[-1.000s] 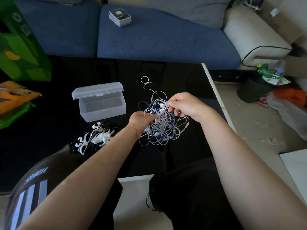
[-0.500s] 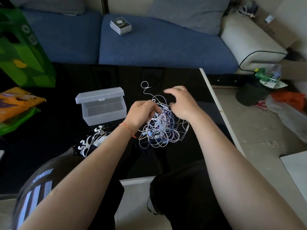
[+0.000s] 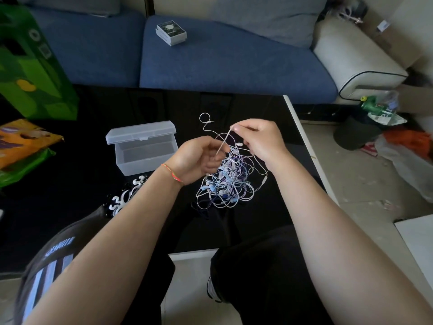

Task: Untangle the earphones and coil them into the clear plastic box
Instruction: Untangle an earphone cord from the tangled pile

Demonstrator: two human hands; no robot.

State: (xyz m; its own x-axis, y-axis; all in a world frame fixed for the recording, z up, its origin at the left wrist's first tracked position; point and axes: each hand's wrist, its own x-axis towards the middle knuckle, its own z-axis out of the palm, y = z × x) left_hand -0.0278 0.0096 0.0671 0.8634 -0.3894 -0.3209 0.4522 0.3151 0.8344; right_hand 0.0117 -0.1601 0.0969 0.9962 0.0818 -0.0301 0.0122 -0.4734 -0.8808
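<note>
A tangled bundle of white, blue and purple earphones point(image 3: 228, 184) lies on the black table point(image 3: 93, 184). One loose cable end curls off toward the far side. My right hand point(image 3: 260, 139) pinches a white strand and holds it raised and taut above the bundle. My left hand point(image 3: 199, 158) grips the lower part of that same strand at the bundle's left edge. The clear plastic box point(image 3: 144, 148) stands open to the left of my hands, its lid tipped back, with nothing visible inside.
White and black plastic cable winders point(image 3: 126, 195) lie by my left forearm. Green and orange bags point(image 3: 30, 73) sit at the table's left. A blue sofa point(image 3: 222, 59) with a small box point(image 3: 171, 32) is beyond. The table's white right edge point(image 3: 309, 148) borders a cluttered floor.
My right hand has closed from an open reach into a pinch on one strand and lifted it up. My left hand has shifted to grip the strand lower down.
</note>
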